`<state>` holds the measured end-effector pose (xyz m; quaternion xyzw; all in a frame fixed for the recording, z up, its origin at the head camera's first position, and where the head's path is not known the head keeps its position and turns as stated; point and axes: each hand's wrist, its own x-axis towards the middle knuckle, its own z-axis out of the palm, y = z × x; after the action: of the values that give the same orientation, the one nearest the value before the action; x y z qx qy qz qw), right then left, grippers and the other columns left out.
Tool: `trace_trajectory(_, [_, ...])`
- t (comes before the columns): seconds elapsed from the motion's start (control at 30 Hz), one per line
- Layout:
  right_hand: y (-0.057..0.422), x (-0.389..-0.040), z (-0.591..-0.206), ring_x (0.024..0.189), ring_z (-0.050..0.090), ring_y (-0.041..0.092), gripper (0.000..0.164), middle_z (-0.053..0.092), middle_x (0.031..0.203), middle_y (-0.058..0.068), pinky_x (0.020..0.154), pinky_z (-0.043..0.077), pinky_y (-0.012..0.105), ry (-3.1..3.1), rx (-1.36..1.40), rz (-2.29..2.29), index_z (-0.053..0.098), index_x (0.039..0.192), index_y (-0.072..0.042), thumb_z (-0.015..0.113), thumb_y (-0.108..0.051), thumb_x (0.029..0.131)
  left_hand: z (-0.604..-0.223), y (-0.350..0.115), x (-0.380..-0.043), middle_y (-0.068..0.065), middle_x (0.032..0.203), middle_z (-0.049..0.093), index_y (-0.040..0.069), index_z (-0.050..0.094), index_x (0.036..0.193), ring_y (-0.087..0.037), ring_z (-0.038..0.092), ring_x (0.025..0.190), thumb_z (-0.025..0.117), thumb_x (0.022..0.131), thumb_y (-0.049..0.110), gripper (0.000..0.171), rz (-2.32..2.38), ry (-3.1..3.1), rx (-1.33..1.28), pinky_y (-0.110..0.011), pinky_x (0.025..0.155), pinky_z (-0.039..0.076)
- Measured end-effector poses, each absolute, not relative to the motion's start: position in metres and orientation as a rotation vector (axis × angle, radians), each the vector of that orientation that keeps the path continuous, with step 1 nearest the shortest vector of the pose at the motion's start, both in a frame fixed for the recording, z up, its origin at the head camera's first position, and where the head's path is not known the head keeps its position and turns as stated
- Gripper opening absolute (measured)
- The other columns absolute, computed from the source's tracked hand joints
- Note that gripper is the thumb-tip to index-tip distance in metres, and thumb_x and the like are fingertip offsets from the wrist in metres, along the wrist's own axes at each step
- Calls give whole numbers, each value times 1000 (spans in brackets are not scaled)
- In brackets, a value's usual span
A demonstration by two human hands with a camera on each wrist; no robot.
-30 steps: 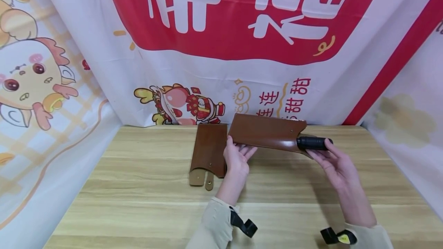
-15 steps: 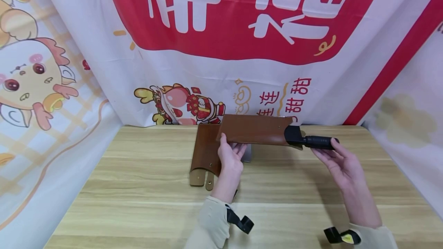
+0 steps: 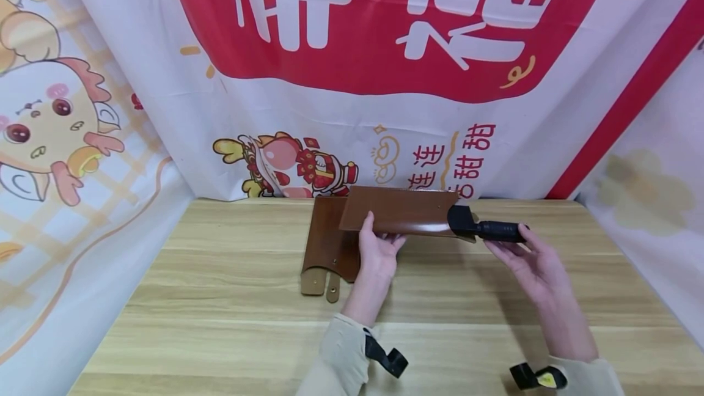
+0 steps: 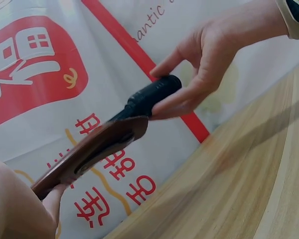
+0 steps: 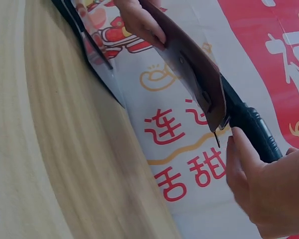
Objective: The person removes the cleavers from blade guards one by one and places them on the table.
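Note:
A broad knife, likely a cleaver, sits in a brown leather sheath (image 3: 398,212) held above the table. Its black handle (image 3: 500,231) and a black strip at the heel of the blade (image 3: 461,220) show outside; the rest of the blade is hidden. My left hand (image 3: 378,256) grips the sheath's lower edge near its left end, thumb on the face and fingers beneath. My right hand (image 3: 532,269) pinches the handle near its end, thumb on top and fingers below, as the left wrist view also shows at the handle (image 4: 152,94).
A second brown sheath (image 3: 330,231) lies flat on the wooden table (image 3: 220,322), its tan flap and snap strap (image 3: 332,289) toward me. In the right wrist view, a dark-edged shiny flat thing (image 5: 100,67) lies on the table. Printed cloth (image 3: 352,93) hangs behind.
The knife has come partly out of the sheath, exposing the black strip by the handle. The sheath has shifted left, now overlapping the second sheath, and sits slightly lower.

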<state>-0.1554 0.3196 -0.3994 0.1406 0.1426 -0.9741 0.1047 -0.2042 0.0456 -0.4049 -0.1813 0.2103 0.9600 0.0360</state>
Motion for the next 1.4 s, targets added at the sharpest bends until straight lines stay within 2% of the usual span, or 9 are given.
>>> trace_trajectory(0.13, [316,-158,-405,103,64,53,56,55,115,31,117,31,49,363,460,-2820,21,150,-22,53,-6,107,-405,46,-204,-23,148,40,-4,29,153,-42,40,143,40,111,38,60,2958,614,-552,-57,119,32])
trace_trajectory(0.3, [313,-159,-408,103,67,47,66,61,110,30,116,34,47,447,478,-2770,13,157,-25,52,-6,107,-405,45,-203,-22,147,44,1,33,153,-40,44,140,44,110,41,60,2956,652,-541,-55,117,37])
trace_trajectory(0.47, [312,-160,-409,100,69,46,58,64,109,29,113,38,48,547,477,-2743,18,153,-16,52,-4,107,-403,44,-203,-23,145,46,3,35,153,-40,47,138,47,109,39,57,2960,689,-539,-52,115,41])
trace_trajectory(0.63, [312,-161,-408,99,69,47,58,64,107,30,112,39,47,545,499,-2744,19,152,-15,52,-3,106,-401,42,-202,-23,149,43,3,31,154,-41,44,141,43,110,41,60,2958,672,-536,-54,118,37])
trace_trajectory(0.93, [311,-162,-400,98,70,46,75,62,104,28,111,40,50,562,506,-2778,9,160,-22,53,3,104,-401,30,-207,-22,159,33,4,22,160,-40,32,148,35,111,47,66,2968,598,-503,-60,123,22])
trace_trajectory(1.0, [312,-162,-400,98,70,45,70,63,105,28,111,41,51,564,486,-2780,13,158,-19,52,4,104,-400,27,-208,-22,160,32,4,22,160,-41,31,149,35,111,47,67,2972,594,-508,-60,123,20])
trace_trajectory(1.13, [316,-162,-401,98,70,46,43,65,106,30,110,42,53,551,441,-2789,33,142,-5,50,5,105,-399,23,-208,-22,160,31,5,21,160,-41,30,149,34,112,46,65,2965,573,-517,-61,123,20])
trace_trajectory(1.3, [322,-160,-401,99,70,45,42,66,106,30,110,42,52,541,459,-2806,35,141,-6,52,4,104,-398,15,-211,-21,160,31,6,22,161,-40,31,148,35,112,46,64,2989,533,-538,-60,122,24])
trace_trajectory(1.4, [326,-158,-402,99,70,46,32,66,104,30,110,42,52,553,462,-2812,44,134,-4,52,4,104,-397,12,-213,-20,158,34,9,24,160,-38,35,146,39,111,46,64,2999,548,-572,-58,121,28])
